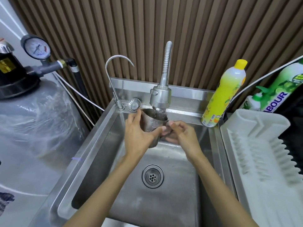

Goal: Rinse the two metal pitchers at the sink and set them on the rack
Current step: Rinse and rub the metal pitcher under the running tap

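Nearest the camera, two bare forearms reach forward over the front edge of the sink [91,163], a deep steel basin with its drain [152,176] uncovered in the middle of the floor. Against the sink's right edge stands the rack [255,154], a pale plastic drainer whose ribs carry nothing in the part that shows; its far right side runs out of frame. At the back edge the spray tap [161,95] runs, and its water [159,112] falls straight into the open mouth of a metal pitcher [151,126] held upright just below.

The left hand [137,136] wraps the pitcher's body, thumb across the front and fingers round the far side, grasping it firmly. The right hand [182,133] is curled at the pitcher's right flank, apparently around the handle, though blur and reflections there leave that uncertain. A loose strainer [134,104] lies on the back ledge near the left corner, and a yellow soap bottle [224,94] stands at the back right corner.

By my reading the task is at an early stage: one pitcher is mid-rinse, none is racked, and the second pitcher is not in view.
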Demonstrator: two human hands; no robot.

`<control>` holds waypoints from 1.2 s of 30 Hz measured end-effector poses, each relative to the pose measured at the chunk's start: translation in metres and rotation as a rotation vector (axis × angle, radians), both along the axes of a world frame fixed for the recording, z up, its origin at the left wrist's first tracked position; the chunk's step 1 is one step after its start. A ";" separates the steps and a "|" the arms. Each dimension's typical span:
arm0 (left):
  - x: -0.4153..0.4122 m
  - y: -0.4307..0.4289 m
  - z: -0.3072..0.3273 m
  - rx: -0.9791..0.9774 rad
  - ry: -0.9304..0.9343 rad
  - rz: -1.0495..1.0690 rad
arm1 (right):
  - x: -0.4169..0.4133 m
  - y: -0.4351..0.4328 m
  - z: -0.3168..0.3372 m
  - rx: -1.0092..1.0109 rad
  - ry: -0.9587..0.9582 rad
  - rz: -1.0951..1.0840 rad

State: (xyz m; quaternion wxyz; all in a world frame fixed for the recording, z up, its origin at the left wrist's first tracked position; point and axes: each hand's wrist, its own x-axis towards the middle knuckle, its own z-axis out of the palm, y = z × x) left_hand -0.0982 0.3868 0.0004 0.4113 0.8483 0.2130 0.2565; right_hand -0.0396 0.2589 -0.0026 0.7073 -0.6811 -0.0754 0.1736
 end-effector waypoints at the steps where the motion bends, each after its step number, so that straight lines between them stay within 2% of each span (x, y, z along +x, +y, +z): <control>1: -0.001 0.000 -0.003 -0.031 0.023 0.010 | 0.001 -0.001 0.006 -0.082 -0.021 -0.037; 3: 0.001 -0.001 -0.007 -0.117 0.070 -0.025 | 0.003 -0.003 0.019 -0.264 -0.071 -0.086; 6: 0.009 -0.001 -0.014 -0.275 0.077 -0.146 | 0.005 -0.006 0.030 -0.625 -0.301 -0.169; 8: 0.015 -0.002 -0.018 -0.323 0.050 -0.198 | 0.003 -0.007 0.033 -0.686 -0.405 -0.196; 10: 0.020 -0.004 -0.021 -0.355 -0.029 -0.208 | 0.004 -0.008 0.029 -0.524 -0.371 -0.179; 13: 0.024 0.000 -0.021 -0.397 -0.171 -0.191 | 0.010 -0.002 0.014 -0.136 -0.158 -0.073; 18: 0.021 0.013 -0.009 -0.087 -0.259 -0.163 | 0.016 0.006 -0.004 0.185 0.076 0.072; 20: 0.017 0.012 -0.008 -0.019 -0.194 -0.103 | 0.013 0.006 -0.005 0.174 0.096 0.058; 23: 0.013 0.006 -0.015 0.021 -0.043 0.032 | 0.008 0.006 -0.005 0.009 0.037 -0.025; 26: 0.010 -0.001 -0.026 -0.121 -0.008 0.018 | 0.008 -0.001 -0.001 -0.206 -0.069 -0.111; 30: 0.015 -0.006 -0.039 -0.305 -0.061 -0.142 | 0.005 -0.010 0.006 -0.478 -0.370 -0.169; 32: 0.021 -0.008 -0.043 -0.385 -0.113 -0.176 | 0.004 -0.008 0.007 -0.466 -0.432 -0.172; 34: 0.028 -0.009 -0.043 -0.456 -0.199 -0.186 | 0.005 -0.006 0.006 -0.301 -0.371 -0.161; 36: 0.032 -0.009 -0.039 -0.442 -0.283 -0.169 | 0.008 -0.003 0.000 -0.088 -0.247 -0.104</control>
